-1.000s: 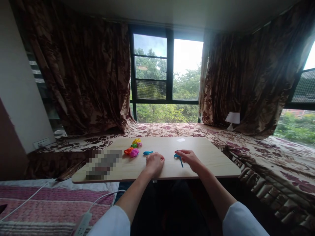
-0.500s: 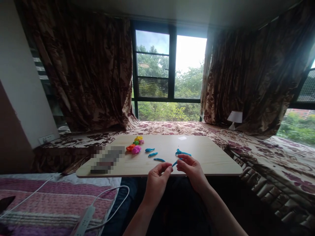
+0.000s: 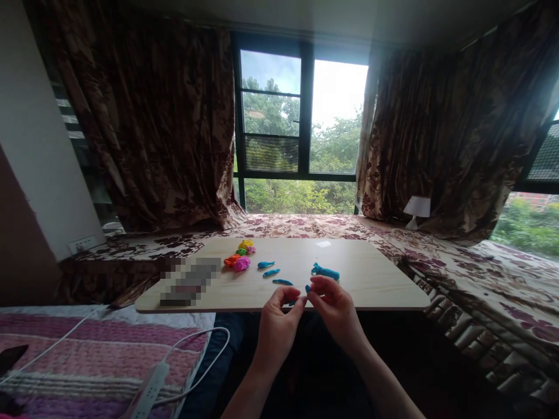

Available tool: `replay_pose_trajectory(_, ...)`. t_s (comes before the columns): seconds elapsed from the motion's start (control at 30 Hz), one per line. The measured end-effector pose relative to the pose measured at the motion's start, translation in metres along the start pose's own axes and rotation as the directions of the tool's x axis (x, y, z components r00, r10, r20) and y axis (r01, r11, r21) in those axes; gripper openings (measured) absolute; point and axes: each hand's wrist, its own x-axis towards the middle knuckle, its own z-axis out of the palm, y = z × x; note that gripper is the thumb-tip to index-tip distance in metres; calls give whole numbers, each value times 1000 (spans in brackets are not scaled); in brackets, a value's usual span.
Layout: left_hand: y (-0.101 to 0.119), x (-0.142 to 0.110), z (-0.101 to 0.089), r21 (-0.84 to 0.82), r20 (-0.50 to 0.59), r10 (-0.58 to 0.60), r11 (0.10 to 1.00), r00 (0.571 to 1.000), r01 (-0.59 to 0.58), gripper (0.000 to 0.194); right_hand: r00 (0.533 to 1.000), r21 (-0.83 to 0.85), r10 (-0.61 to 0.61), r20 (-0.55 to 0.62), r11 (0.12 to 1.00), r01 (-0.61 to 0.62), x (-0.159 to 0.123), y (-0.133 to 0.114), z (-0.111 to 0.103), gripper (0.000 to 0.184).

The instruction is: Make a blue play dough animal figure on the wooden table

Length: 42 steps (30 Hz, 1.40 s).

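Observation:
My left hand (image 3: 280, 317) and my right hand (image 3: 335, 308) meet over the table's near edge, both pinching with thumb and fingers. A small piece of blue modelling clay (image 3: 308, 288) shows at my right fingertips. More blue clay (image 3: 292, 302) peeks out beneath my left fingers; whether the two bits are joined is hidden. Just beyond lie three slim blue clay pieces: one pointed at an end (image 3: 265, 265), a tapered one (image 3: 271, 273) and a thin curved strip (image 3: 283, 282). Past my right hand rests a larger blue roll (image 3: 326, 272) with a crumpled left end.
Everything lies on a pale wooden table (image 3: 371, 285). Yellow (image 3: 246, 244), green (image 3: 241, 252), orange (image 3: 231, 261) and magenta (image 3: 241, 264) lumps cluster at its left, near a blurred-out dark object (image 3: 191, 282). A power strip (image 3: 151, 390) lies on the bed at lower left.
My right hand has shifted slightly left and down, closer to my left hand. The blue strip that stretched between the fingertips now shows only as small bits. More of the larger blue roll is uncovered.

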Motion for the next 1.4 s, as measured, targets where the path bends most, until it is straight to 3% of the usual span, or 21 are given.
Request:
replay_pose_trajectory(0.1,-2,-1,-2,-21,48,-5,1000,999,6,18,998,-52,-49,26,997,51,-1,0,0,14)
replay_pose_trajectory(0.23,0,-2,-3,-84,108,-25,996,994,35,20,991,-67,-118,60,990,122,-1,-2,-1,14)
replay_pose_trajectory(0.47,6,-3,-3,-67,41,-8,998,999,11,24,988,-138,-147,55,979,153,-3,-8,-2,12)
replay_pose_trajectory(0.63,13,-3,-5,-7,59,6,1000,998,-6,23,969,-196,-206,136,953,230,-1,-15,-6,15)
replay_pose_trajectory(0.8,15,-3,-6,-47,77,-52,997,996,55,24,972,-224,-183,145,951,212,-2,-19,-14,23)
replay_pose_trajectory(0.97,13,-4,-7,-51,110,-22,998,994,28,21,972,-222,-191,136,950,218,-2,-16,-13,13)
replay_pose_trajectory(1.1,11,-5,-11,-54,110,-31,998,993,37,35,982,-193,-166,92,964,181,-1,-13,-13,10)
replay_pose_trajectory(1.17,10,-5,-13,-69,114,-40,996,993,48,33,983,-194,-160,86,965,174,-2,-13,-15,11)
replay_pose_trajectory(1.4,20,-6,-12,-243,104,-159,953,982,180,24,963,-249,-182,199,941,229,-8,-23,-16,20)
